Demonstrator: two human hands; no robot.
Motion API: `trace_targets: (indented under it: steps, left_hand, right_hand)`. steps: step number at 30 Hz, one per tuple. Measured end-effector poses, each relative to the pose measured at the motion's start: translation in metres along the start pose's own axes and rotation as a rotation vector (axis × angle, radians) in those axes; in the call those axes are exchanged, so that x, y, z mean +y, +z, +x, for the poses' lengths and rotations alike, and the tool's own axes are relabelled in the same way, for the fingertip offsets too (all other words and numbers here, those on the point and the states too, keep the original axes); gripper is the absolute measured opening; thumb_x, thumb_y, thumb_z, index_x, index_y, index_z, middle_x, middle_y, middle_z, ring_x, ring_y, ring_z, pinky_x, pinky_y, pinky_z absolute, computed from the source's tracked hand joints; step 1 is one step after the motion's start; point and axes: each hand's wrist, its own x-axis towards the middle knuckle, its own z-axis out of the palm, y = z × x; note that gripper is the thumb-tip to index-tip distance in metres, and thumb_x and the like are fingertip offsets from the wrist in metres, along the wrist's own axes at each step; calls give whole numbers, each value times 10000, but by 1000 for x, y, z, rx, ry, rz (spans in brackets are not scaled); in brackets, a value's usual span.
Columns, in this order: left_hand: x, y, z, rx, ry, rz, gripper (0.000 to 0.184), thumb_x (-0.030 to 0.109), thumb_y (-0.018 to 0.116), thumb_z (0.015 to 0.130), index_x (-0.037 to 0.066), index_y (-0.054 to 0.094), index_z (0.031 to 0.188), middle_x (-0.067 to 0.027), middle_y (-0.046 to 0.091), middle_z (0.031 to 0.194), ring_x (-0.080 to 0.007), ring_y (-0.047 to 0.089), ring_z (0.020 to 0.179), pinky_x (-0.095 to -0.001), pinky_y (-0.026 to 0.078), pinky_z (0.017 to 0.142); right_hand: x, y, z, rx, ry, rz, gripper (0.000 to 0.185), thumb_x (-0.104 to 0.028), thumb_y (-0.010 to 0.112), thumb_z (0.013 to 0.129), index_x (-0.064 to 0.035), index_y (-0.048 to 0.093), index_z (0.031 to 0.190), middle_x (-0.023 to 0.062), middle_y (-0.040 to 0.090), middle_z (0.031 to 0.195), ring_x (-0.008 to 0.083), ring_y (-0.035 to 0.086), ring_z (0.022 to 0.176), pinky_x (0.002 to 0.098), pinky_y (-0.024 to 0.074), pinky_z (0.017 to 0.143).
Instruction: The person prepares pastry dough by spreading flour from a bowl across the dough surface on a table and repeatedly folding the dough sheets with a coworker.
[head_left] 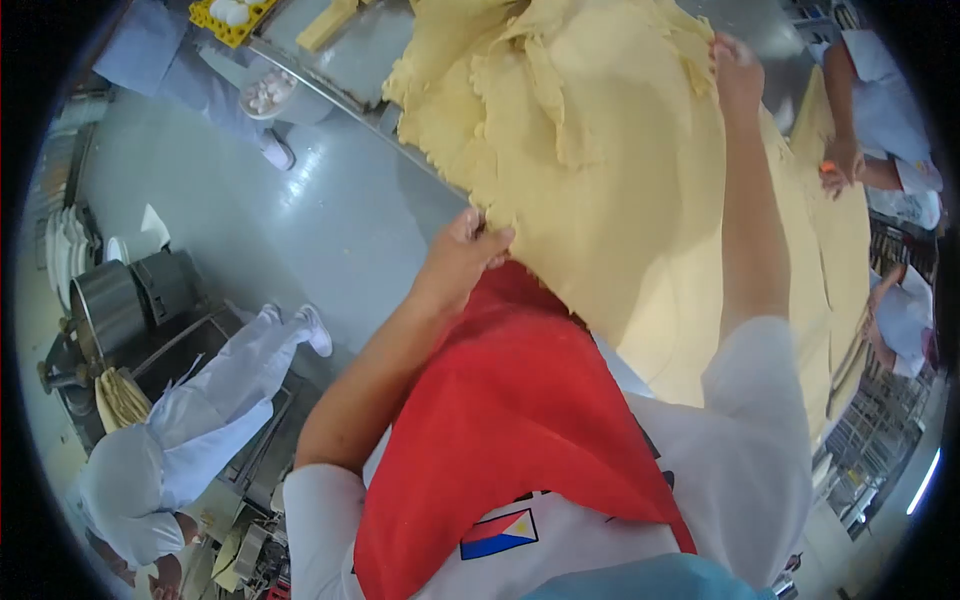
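We see the dough sheet and yellow tray cut off above; the pieces in the bucket we cannot identify.

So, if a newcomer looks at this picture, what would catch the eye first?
Probably the huge, ragged-edged sheet of pale yellow dough filling the upper middle, with the wearer's left hand at its left edge and right hand at its upper right. Next, perhaps, come the bright red cloth apron at lower centre and the yellow tray holding white eggs at top left.
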Motion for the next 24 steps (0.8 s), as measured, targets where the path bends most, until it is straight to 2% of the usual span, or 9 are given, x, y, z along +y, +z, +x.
trace_targets:
  steps: [1, 3, 6, 9, 10, 12, 16, 19, 24]
  left_hand:
    - [-2, -3, 0, -21, 0, -11, 304, 153, 620, 914, 50, 547, 1191, -30, 620, 1067, -141, 591, 926, -286, 471, 796]
    - [-6, -7, -1, -27, 1, 49, 296, 220, 652, 896, 64, 555, 1129, -21, 612, 987, -124, 580, 854, -273, 459, 746]
    - [-8, -12, 2, -90, -87, 172, 314, 268, 672, 874, 70, 555, 1088, -21, 597, 924, -114, 565, 789, -269, 442, 702]
    - [-6, -9, 8, -130, -80, 283, 326, 278, 674, 866, 67, 555, 1084, -24, 592, 894, -117, 565, 757, -277, 442, 688]
    - [-7, -4, 9, -126, -79, 261, 326, 278, 674, 866, 67, 555, 1084, -24, 592, 894, -117, 565, 757, -277, 442, 688]
    - [-5, 9, 7, -175, 108, 303, 301, 265, 662, 871, 64, 552, 1065, -29, 593, 911, -124, 565, 794, -295, 443, 707]
    - [-7, 29, -21, -155, 130, 28, 251, 237, 633, 890, 58, 550, 1045, -42, 600, 930, -150, 578, 874, -331, 454, 756]
    - [-35, 36, -28, 78, 11, -366, 240, 207, 589, 918, 63, 527, 1099, -103, 600, 1048, -256, 600, 963, -408, 472, 835]
    - [-37, 49, -14, 42, 6, -385, 286, 267, 609, 907, 66, 536, 1098, -124, 598, 1031, -280, 614, 925, -404, 499, 807]
  right_hand:
    - [12, -15, -27, 14, -17, -173, 323, -175, 541, 897, -77, 649, 1185, 109, 692, 1095, 227, 665, 985, 327, 506, 873]
    - [4, -49, -101, -38, 84, -305, 392, -308, 541, 900, -124, 615, 1238, 171, 636, 1207, 330, 616, 1095, 391, 461, 957]
    - [18, -72, -199, -75, 129, -439, 426, -310, 540, 901, -81, 602, 1255, 153, 608, 1267, 325, 552, 1202, 382, 412, 1033]
    - [49, -72, -279, -134, -66, -516, 533, -351, 440, 974, -124, 401, 1455, 115, 359, 1518, 322, 291, 1416, 461, 211, 1157]
    - [41, -77, -291, -146, -84, -525, 533, -351, 440, 974, -124, 401, 1455, 115, 359, 1518, 322, 291, 1416, 461, 211, 1157]
    - [24, -79, -298, -195, 60, -497, 548, -389, 349, 1007, -176, 295, 1509, 72, 222, 1585, 308, 164, 1464, 521, 127, 1167]
    - [16, -75, -292, -190, 125, -530, 561, -437, 310, 1008, -209, 271, 1519, 53, 191, 1596, 297, 148, 1470, 538, 112, 1166]
    - [10, -74, -291, -194, 166, -556, 568, -452, 303, 1005, -216, 262, 1521, 40, 183, 1598, 282, 148, 1470, 545, 110, 1166]
    - [-3, -77, -291, -206, 219, -590, 564, -448, 321, 1001, -219, 278, 1515, 19, 192, 1596, 266, 153, 1469, 516, 113, 1176]
